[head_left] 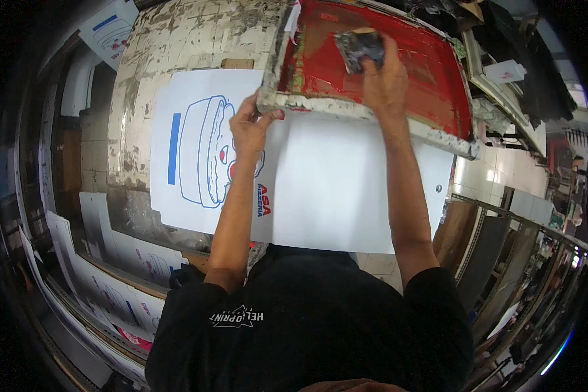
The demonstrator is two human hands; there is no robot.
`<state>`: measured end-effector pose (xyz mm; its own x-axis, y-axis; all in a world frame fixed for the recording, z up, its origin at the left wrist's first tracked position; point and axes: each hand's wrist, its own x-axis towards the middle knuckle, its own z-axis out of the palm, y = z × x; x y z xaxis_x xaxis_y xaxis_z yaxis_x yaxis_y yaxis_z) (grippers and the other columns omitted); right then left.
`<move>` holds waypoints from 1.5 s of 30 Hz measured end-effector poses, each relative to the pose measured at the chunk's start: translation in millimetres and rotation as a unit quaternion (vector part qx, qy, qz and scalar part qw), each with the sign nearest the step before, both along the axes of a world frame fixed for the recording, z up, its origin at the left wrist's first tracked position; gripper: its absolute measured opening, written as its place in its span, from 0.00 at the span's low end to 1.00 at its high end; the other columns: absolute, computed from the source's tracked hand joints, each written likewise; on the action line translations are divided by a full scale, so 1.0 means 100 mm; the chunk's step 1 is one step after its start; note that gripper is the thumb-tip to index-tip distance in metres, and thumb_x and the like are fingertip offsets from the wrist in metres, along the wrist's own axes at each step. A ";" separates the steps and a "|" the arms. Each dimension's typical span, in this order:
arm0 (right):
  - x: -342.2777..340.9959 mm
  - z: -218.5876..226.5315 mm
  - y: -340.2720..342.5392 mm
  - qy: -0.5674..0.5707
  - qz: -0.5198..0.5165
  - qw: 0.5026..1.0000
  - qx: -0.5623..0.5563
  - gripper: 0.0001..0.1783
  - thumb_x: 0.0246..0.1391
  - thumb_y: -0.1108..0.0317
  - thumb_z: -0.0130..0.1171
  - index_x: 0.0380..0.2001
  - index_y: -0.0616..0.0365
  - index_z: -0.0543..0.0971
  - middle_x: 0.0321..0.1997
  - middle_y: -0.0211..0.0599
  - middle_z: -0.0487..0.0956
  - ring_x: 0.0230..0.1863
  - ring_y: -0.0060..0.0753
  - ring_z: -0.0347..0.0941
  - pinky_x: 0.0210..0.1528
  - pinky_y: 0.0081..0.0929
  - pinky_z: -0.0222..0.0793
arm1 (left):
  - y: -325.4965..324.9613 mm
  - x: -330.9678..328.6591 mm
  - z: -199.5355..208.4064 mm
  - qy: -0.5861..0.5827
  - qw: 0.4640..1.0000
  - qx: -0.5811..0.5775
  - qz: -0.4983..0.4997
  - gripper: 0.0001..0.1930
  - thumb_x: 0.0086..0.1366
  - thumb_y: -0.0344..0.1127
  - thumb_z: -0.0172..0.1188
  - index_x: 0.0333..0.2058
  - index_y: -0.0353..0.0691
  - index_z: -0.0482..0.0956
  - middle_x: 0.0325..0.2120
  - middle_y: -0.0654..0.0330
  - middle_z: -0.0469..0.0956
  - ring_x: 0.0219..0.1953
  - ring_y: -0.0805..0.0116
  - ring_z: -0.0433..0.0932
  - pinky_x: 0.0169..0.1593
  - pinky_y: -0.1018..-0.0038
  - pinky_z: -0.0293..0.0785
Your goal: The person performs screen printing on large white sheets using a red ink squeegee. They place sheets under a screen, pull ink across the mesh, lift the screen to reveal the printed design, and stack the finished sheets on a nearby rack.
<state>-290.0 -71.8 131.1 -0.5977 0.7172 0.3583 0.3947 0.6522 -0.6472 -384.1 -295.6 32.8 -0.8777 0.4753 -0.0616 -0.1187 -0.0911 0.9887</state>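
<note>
Frame (333,106) with stained whitish edges lies across the far part of the white sheet (333,186), and inside it is a red surface (424,75), which looks wet in places. Whether the frame touches the sheet or is a little above it, I cannot tell. The left hand (248,125) is clamped on the near left corner of this frame, with the thumb along the near edge and the other fingers around the side; I suppose this is for keeping the frame steady, or for controlling its height.

The right hand (387,77) is closed around a dark flat block (359,51), thumb on the near side and fingers over the right end, so no gap remains between hand and block. The block is inside the frame, over the red surface, and appears to be on it. The hand probably holds it by the end so that its long edge can stay free.

To the left, blue outline drawing (199,153) with red spots is turned sideways on white material. All this is on the worn pale bench (189,39), within reach of both arms.
</note>
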 end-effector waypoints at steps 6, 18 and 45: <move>-0.01 -0.70 0.18 -0.105 -0.001 0.988 -0.111 0.32 0.52 0.64 0.55 0.61 0.55 0.64 0.46 0.60 0.77 0.49 0.62 0.74 0.52 0.49 0.67 | -0.10 0.04 -0.49 0.283 0.946 -0.156 0.021 0.29 0.42 0.28 0.73 0.48 0.39 0.79 0.50 0.58 0.76 0.50 0.59 0.71 0.51 0.66 0.68; -0.16 -1.25 -0.48 -0.281 -0.087 0.956 -0.004 0.55 0.36 0.58 0.72 0.66 0.57 0.55 0.51 0.56 0.70 0.52 0.57 0.69 0.52 0.49 0.67 | -0.17 0.05 -0.61 0.396 0.853 -0.341 0.001 0.26 0.41 0.34 0.72 0.44 0.47 0.82 0.58 0.63 0.68 0.56 0.56 0.61 0.57 0.58 0.53; 1.97 -1.10 1.56 -0.345 -0.353 0.868 0.057 0.48 0.36 0.57 0.68 0.62 0.54 0.60 0.42 0.54 0.75 0.45 0.58 0.74 0.44 0.52 0.73 | -0.16 0.03 -0.69 0.362 0.873 -0.328 -0.008 0.24 0.39 0.31 0.73 0.41 0.44 0.84 0.57 0.64 0.70 0.54 0.57 0.63 0.59 0.61 0.53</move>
<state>-92.6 83.7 21.4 -0.1236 0.9754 0.1823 0.9900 0.1337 -0.0442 -381.1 -311.6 -36.5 -0.7931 0.5590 0.2420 0.5620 0.5182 0.6447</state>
